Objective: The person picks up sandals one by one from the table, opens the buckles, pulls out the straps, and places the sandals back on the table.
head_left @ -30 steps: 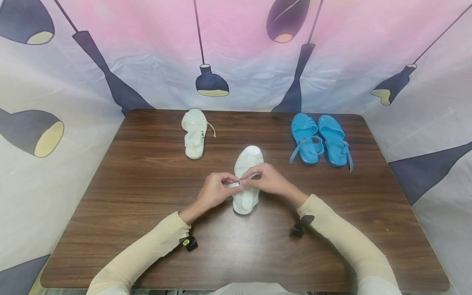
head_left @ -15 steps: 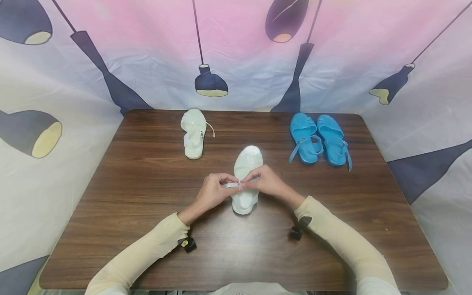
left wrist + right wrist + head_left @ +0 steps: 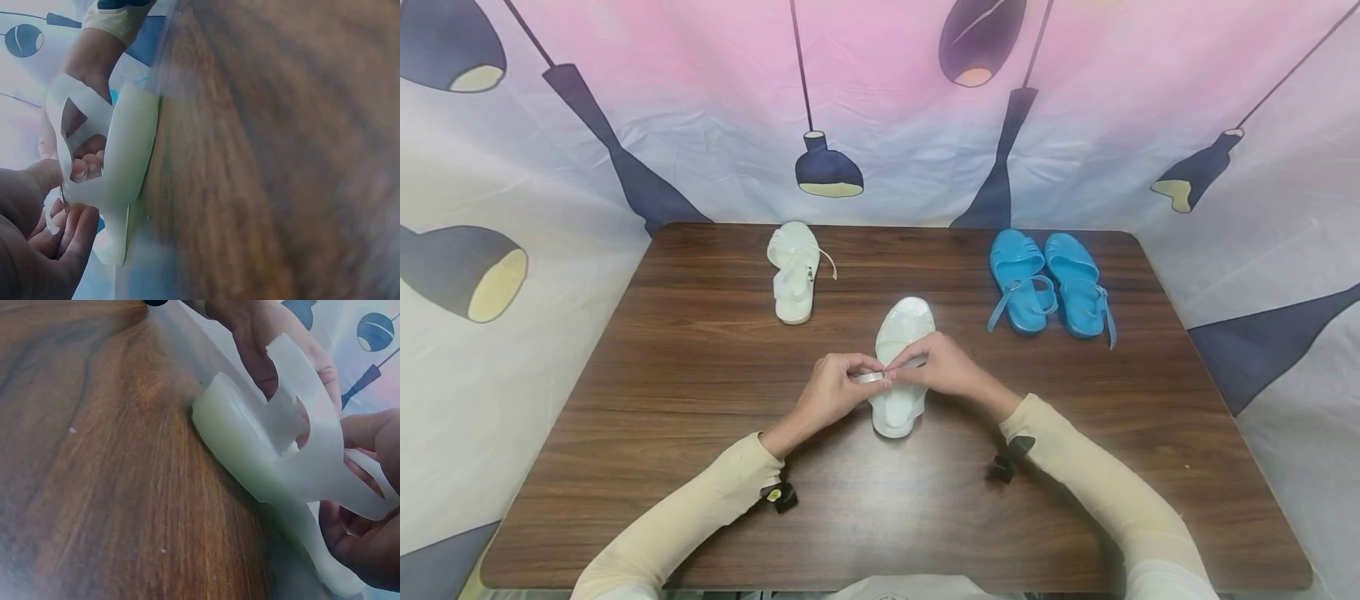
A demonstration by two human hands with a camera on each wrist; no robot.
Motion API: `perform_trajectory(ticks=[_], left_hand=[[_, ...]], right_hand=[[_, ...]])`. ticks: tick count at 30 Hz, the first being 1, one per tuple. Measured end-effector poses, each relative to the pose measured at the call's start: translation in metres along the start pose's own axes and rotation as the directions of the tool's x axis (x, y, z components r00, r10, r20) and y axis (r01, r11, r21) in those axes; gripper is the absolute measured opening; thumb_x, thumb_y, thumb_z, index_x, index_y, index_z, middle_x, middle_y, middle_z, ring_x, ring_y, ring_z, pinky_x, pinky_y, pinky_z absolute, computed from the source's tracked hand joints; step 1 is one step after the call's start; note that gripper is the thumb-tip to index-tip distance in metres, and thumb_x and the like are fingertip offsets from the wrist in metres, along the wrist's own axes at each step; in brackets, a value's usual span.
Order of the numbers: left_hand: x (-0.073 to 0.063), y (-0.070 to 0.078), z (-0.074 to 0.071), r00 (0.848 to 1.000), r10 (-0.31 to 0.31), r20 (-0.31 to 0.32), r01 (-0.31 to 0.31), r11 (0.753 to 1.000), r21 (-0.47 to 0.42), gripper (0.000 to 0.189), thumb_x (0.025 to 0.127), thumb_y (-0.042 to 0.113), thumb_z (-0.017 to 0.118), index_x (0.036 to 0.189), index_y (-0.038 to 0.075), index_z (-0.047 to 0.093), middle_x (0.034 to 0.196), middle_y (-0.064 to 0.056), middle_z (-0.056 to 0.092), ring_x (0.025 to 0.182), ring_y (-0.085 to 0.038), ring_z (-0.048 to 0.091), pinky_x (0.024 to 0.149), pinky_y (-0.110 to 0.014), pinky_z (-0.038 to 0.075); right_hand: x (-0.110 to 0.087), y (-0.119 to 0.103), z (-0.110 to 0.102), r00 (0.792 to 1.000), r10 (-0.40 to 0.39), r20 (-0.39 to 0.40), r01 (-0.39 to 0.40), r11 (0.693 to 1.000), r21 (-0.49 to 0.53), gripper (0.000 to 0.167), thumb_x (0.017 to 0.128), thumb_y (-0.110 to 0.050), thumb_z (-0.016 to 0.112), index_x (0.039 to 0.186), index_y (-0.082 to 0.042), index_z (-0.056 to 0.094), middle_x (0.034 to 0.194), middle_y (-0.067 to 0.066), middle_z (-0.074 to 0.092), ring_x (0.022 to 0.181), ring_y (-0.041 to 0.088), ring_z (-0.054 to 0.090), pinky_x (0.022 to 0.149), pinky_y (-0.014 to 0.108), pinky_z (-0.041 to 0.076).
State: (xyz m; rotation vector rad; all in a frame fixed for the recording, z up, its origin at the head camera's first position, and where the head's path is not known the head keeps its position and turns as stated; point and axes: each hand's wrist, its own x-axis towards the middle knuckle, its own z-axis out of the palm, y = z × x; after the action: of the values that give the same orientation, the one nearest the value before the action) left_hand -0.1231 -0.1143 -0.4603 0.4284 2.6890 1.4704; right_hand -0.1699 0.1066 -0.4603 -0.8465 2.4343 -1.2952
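Observation:
A white sandal (image 3: pixel 906 323) lies on the wooden table in front of me, toe pointing away. Over its middle my two hands meet at a small metal buckle (image 3: pixel 63 195). My left hand (image 3: pixel 833 388) pinches the strap at the buckle between thumb and fingers, from the left side. From the right, my right hand (image 3: pixel 950 367) pinches the strap close to the same buckle, and the strap loops up (image 3: pixel 365 469) between its fingers in the right wrist view. Fingertips hide most of the buckle, so how the strap runs through it cannot be told.
Another white sandal (image 3: pixel 793 287), its thin strap loose, lies at the back left of the table (image 3: pixel 700 358). A pair of blue sandals, left one (image 3: pixel 1017 258) and right one (image 3: pixel 1070 260), lies at the back right. A lamp-patterned cloth (image 3: pixel 895 175) hangs behind the table.
Both hands stay at the buckle. The right hand's fingers shift slightly: the strap loop beside them, visible a second ago, shows less now. The sandals have not moved.

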Motion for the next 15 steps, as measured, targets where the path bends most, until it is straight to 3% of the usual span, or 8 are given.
perform_trajectory(ticks=[10, 15], left_hand=[[-0.0019, -0.0026, 0.0007, 0.999, 0.025, -0.022, -0.025, 1.0, 0.02, 0.016, 0.084, 0.024, 0.086, 0.095, 0.013, 0.081, 0.091, 0.004, 0.078, 0.068, -0.001, 0.059, 0.062, -0.02, 0.05], [-0.0018, -0.001, -0.0009, 1.0, 0.028, -0.013, -0.028, 0.999, 0.035, 0.015, 0.085, 0.026, 0.086, 0.094, 0.014, 0.082, 0.083, 0.006, 0.074, 0.056, -0.001, 0.042, 0.052, -0.019, 0.038]], right_hand=[[0.002, 0.0009, 0.0022, 0.999, 0.047, 0.007, -0.048, 0.998, 0.039, 0.006, 0.088, -0.023, 0.082, 0.09, -0.018, 0.083, 0.093, -0.008, 0.078, 0.091, 0.01, 0.069, 0.078, 0.028, 0.057], [-0.0013, 0.0009, 0.0026, 0.999, 0.046, 0.014, -0.046, 0.999, 0.008, 0.007, 0.088, -0.025, 0.081, 0.088, -0.018, 0.083, 0.09, -0.009, 0.078, 0.086, 0.008, 0.068, 0.074, 0.026, 0.057]])
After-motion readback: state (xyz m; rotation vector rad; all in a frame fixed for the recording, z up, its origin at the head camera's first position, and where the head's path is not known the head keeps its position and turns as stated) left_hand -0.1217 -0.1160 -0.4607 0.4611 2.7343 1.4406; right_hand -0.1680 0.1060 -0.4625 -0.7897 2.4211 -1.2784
